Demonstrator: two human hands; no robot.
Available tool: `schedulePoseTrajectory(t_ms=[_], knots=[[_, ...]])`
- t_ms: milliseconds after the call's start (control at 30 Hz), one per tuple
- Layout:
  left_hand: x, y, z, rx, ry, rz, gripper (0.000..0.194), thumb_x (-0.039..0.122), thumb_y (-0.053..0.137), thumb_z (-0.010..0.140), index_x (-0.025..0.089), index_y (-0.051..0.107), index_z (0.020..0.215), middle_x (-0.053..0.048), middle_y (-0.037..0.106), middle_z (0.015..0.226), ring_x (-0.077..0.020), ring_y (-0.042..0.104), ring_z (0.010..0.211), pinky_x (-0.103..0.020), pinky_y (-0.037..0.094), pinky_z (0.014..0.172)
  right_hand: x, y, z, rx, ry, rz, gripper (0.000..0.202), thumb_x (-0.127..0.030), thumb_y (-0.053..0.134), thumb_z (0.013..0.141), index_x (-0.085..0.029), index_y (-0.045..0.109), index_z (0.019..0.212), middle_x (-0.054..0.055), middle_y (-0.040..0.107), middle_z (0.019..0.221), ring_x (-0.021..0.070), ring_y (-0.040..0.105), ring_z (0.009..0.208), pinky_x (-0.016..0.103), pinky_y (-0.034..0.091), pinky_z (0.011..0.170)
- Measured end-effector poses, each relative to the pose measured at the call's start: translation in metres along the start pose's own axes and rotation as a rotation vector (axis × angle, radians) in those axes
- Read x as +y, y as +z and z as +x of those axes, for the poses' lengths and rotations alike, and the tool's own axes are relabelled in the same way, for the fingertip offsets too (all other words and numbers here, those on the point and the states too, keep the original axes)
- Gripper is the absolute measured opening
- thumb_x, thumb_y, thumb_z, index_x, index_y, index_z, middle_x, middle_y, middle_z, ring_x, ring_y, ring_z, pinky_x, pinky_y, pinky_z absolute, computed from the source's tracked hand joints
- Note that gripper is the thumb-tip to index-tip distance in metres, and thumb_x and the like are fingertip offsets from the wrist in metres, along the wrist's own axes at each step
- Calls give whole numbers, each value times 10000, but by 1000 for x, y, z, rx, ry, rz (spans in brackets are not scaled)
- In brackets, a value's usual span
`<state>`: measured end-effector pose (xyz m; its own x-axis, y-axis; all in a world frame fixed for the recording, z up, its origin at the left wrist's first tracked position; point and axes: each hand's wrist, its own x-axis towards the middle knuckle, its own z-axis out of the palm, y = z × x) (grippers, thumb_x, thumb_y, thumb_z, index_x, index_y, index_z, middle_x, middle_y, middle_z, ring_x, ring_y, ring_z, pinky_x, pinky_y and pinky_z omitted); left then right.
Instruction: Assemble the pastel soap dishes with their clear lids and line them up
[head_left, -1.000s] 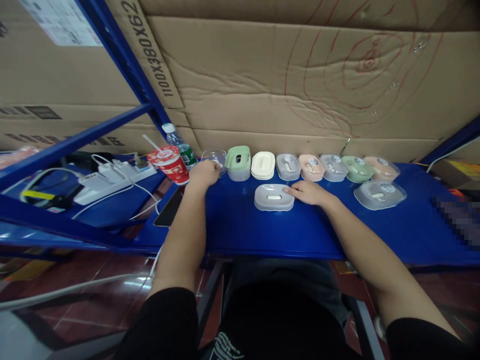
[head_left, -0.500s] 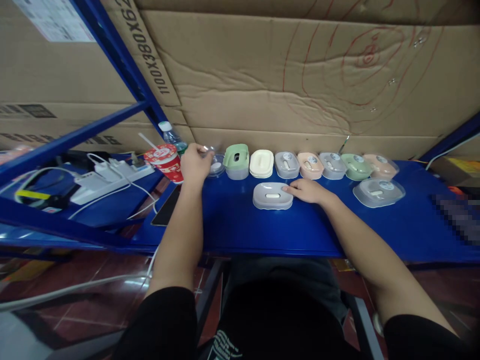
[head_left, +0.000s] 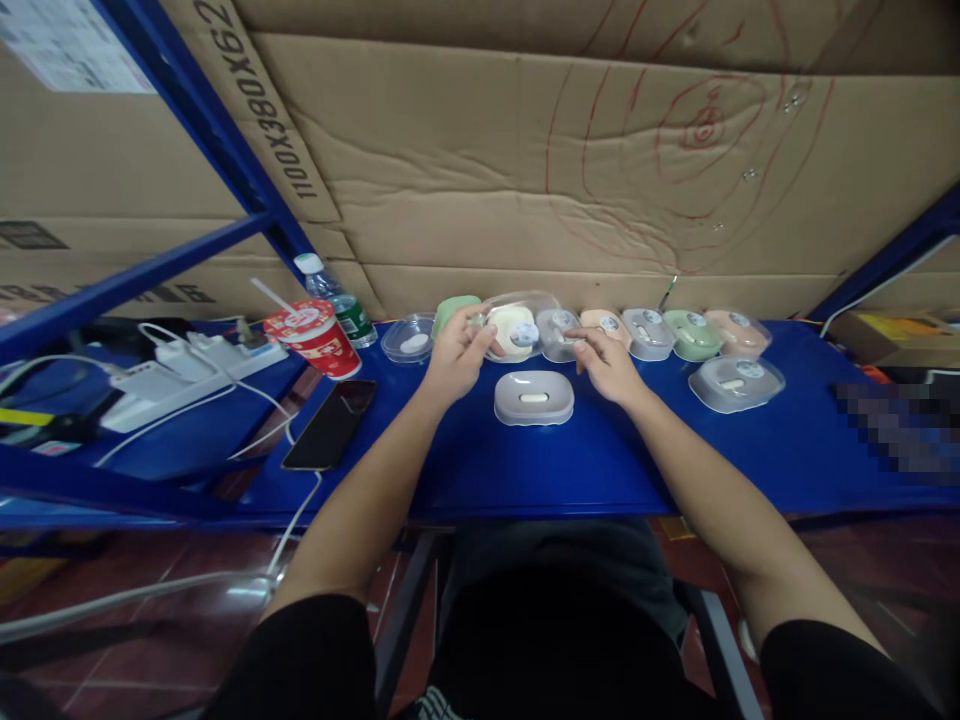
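My left hand (head_left: 459, 352) grips the left end of a clear plastic lid (head_left: 551, 304) with a round sticker, held in the air. Through it I see a cream-coloured box (head_left: 513, 345). My right hand (head_left: 611, 368) is off to the right of the lid, fingers apart and holding nothing. Between and below both hands, a grey oval box (head_left: 534, 408) with a white bar handle on its top sits uncovered on the blue table. A green box (head_left: 456, 312) is partly hidden behind my left hand. Farther left lie more clear lids (head_left: 411, 343).
Along the back stand several lidded boxes in grey, peach (head_left: 739, 333) and green (head_left: 694, 335). Another lidded grey box (head_left: 735, 388) lies nearer on the right. At left are a red cup (head_left: 319, 340) with a straw, a water bottle (head_left: 341, 305), a phone (head_left: 330, 425) and a power strip (head_left: 191, 378).
My left hand has moved right from beside the lids at the left, carrying a clear lid over the cream box. My right hand has come off the grey oval box.
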<state>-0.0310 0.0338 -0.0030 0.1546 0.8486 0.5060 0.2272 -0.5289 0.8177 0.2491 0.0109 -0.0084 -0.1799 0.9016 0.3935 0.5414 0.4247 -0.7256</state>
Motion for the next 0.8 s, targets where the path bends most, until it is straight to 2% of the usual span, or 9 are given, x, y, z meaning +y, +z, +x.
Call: schedulePoseTrajectory(t_ms=[100,200,300,467,667,800], knots=[[-4,9,-2,-131,-98,-34,603,685,512,1001,211,584,1366,-1,673,657,-154,551,510,-299,471,564,0,2,1,-40,15,5,691,-843,469,941,-201,686,806,31,643,623,197,606,631,330,466,647],[-4,9,-5,-191,-124,150,604,624,442,1053,166,598,1414,-5,668,645,-185,631,589,-331,526,673,2,1,3,-100,88,47,684,-824,496,930,-216,602,634,15,584,542,161,538,552,307,414,585],[3,5,-7,-252,-124,398,538,558,388,1087,164,673,1320,-24,687,665,-224,690,693,-355,540,755,3,-1,4,-147,139,61,665,-792,507,933,-222,587,600,-1,548,502,141,495,497,303,381,556],[14,5,-6,-395,-176,592,560,528,296,1099,180,725,1010,-68,735,723,-255,719,795,-367,522,782,5,-3,4,-207,100,-13,714,-818,483,940,-218,586,567,8,559,508,147,529,531,308,391,587],[12,9,-6,-486,-233,800,641,582,279,1079,181,775,1018,-140,783,930,-307,731,987,-405,512,850,12,-1,3,-300,74,-100,742,-827,450,969,-218,576,564,27,622,567,148,529,540,321,377,577],[8,10,-6,-545,-242,858,692,621,276,1059,173,793,958,-173,784,1027,-319,726,1009,-410,510,839,17,-1,4,-399,78,-144,734,-801,450,990,-216,610,577,43,641,576,161,555,559,332,406,592]])
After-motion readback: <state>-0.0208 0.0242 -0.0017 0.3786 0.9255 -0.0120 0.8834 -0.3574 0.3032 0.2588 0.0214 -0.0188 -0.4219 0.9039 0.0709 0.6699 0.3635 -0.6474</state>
